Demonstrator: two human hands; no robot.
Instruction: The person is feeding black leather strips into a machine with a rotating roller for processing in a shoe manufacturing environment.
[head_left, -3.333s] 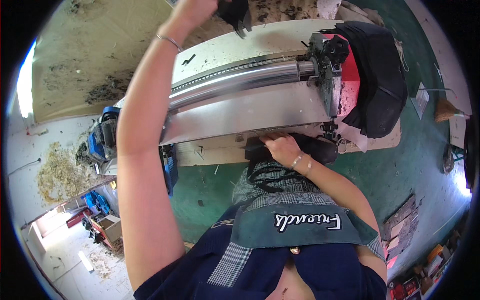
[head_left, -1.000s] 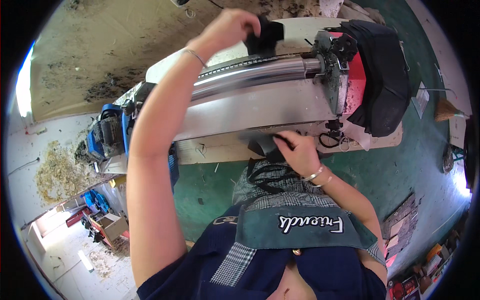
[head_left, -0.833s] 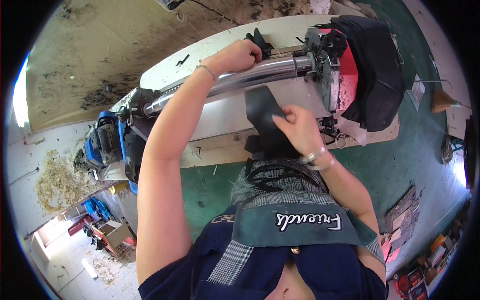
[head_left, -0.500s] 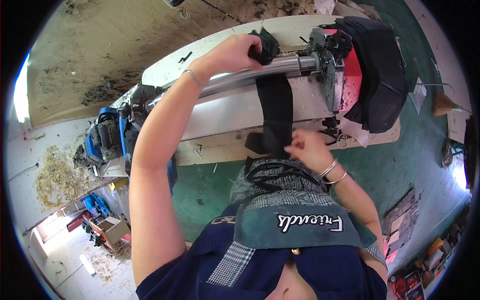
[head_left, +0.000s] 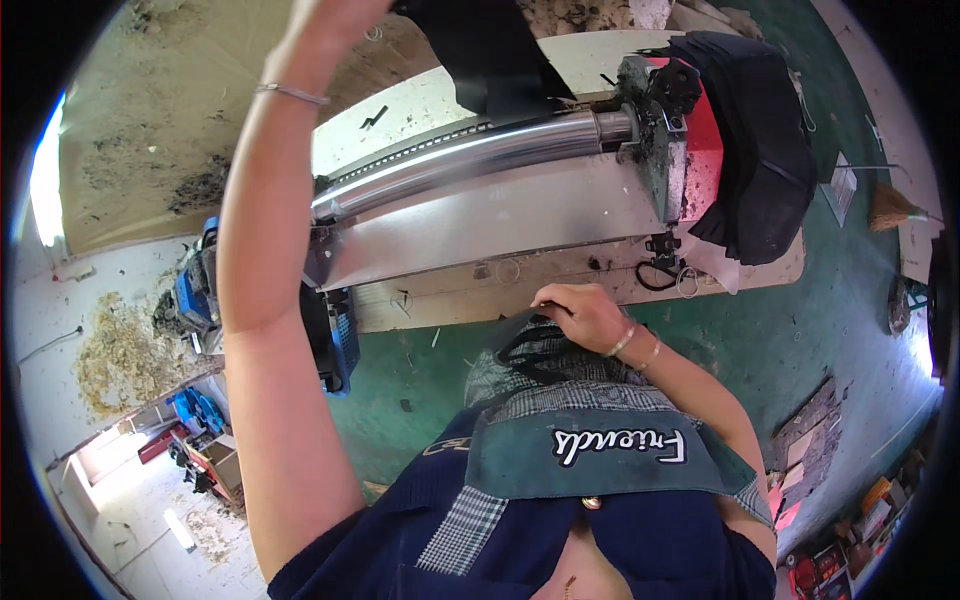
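My left hand (head_left: 340,18) is raised at the top edge of the view, its fingers partly cut off. From it a black flexible strip (head_left: 490,60) stretches to the right, with its lower end hanging just behind the shiny metal roller (head_left: 480,160) of a bench machine. Above my lap, my right hand (head_left: 590,316) is closed, thumb and fingers pinched together near the dark folds of the checked apron (head_left: 560,395). What it pinches, if anything, cannot be made out.
A thick stack of black sheets (head_left: 755,150) drapes over the machine's red right end (head_left: 705,165). Below the roller lies a pale metal plate (head_left: 500,215). Blue machine parts (head_left: 340,340) stand at the left, and a broom (head_left: 890,208) is far right.
My left hand has moved up and left, drawing the black strip out from the front of the roller to its far side. My right hand has shifted slightly left and its fingers have closed.
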